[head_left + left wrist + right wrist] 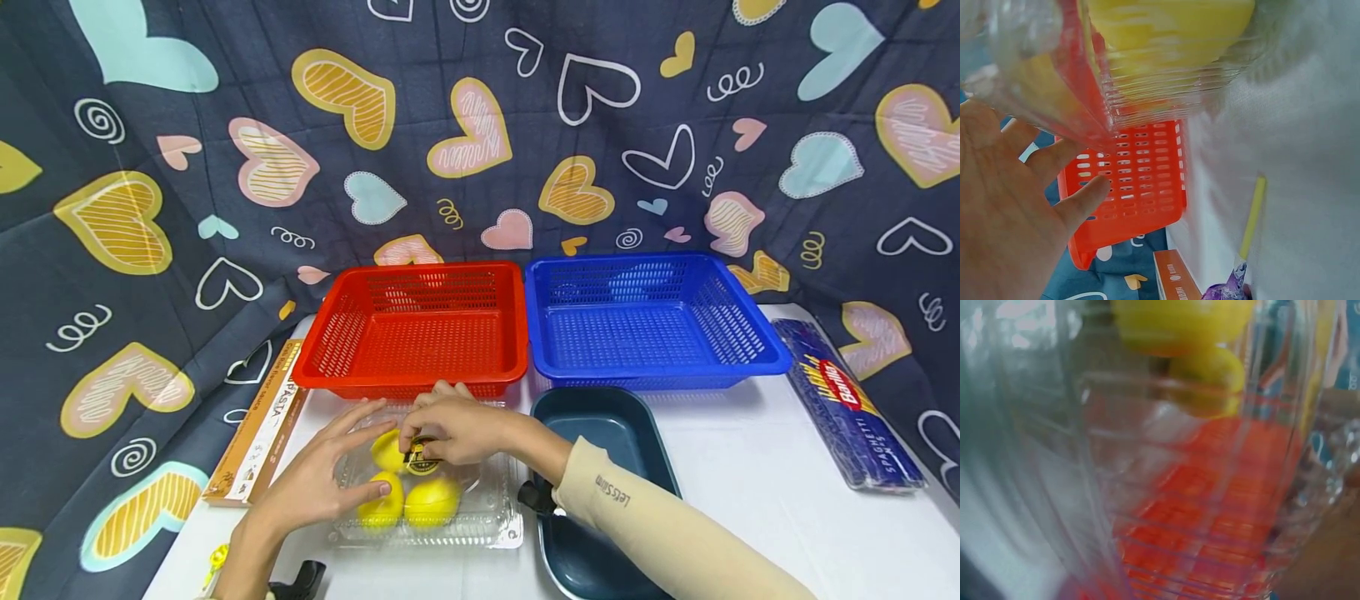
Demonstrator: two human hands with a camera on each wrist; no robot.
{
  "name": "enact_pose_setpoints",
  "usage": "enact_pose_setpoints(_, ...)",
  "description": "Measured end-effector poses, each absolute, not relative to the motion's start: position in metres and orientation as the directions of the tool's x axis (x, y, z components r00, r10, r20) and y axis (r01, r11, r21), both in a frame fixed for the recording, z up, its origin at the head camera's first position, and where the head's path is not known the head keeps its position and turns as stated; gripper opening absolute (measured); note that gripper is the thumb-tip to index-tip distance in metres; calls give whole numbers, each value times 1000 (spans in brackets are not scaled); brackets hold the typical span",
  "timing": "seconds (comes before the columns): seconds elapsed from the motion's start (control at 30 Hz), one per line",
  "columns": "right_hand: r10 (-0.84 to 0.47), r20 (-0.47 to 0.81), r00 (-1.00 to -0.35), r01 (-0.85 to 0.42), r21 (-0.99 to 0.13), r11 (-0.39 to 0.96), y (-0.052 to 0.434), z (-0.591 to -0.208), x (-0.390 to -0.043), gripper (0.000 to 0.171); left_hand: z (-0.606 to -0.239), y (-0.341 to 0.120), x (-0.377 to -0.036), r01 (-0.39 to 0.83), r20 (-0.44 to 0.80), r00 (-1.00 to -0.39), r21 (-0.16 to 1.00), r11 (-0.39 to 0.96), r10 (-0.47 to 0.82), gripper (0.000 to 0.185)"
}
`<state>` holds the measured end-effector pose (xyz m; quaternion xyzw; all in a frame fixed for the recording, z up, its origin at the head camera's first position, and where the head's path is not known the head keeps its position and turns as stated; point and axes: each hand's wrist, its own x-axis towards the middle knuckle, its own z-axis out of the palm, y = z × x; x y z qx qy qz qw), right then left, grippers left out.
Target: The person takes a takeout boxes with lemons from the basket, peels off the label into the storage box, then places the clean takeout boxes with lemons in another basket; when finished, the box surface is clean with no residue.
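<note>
A clear plastic clamshell box [480, 521] holding several yellow lemons [431, 500] lies on the white table in front of me. My left hand [337, 475] rests on the box's left side with fingers spread and fairly straight. My right hand [442, 433] reaches across the top of the box, fingers curled over its far part near a dark round label [420, 457]. The left wrist view shows the ribbed box wall [1160, 87] and a lemon [1172, 28] up close. Through blurred plastic, the right wrist view shows lemons [1179, 325].
A red basket [412, 329] and a blue basket [648, 321] stand side by side behind the box. A dark blue dish [600, 433] sits to the right under my right forearm. A pasta carton [258, 417] lies left, a spaghetti pack [843, 400] far right.
</note>
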<state>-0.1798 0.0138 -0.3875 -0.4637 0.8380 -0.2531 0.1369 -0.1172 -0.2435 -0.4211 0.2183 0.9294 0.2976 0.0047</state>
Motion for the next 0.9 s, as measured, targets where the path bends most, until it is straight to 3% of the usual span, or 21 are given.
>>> enact_pose_setpoints(0.2, -848, 24, -530, -713, -554, 430, 16, -388, -180, 28, -421, -243, -117, 413, 136, -903, 543, 731, 409, 68)
enact_pose_setpoints(0.67, -860, 74, -504, -698, -621, 356, 22, -389, -185, 23, -422, -244, -117, 411, 134, -903, 544, 731, 408, 68)
enact_pose_setpoints(0.9, -833, 61, -550, -658, -646, 387, 22, -392, -186, 28, -422, -243, -117, 406, 128, -905, 546, 732, 406, 69)
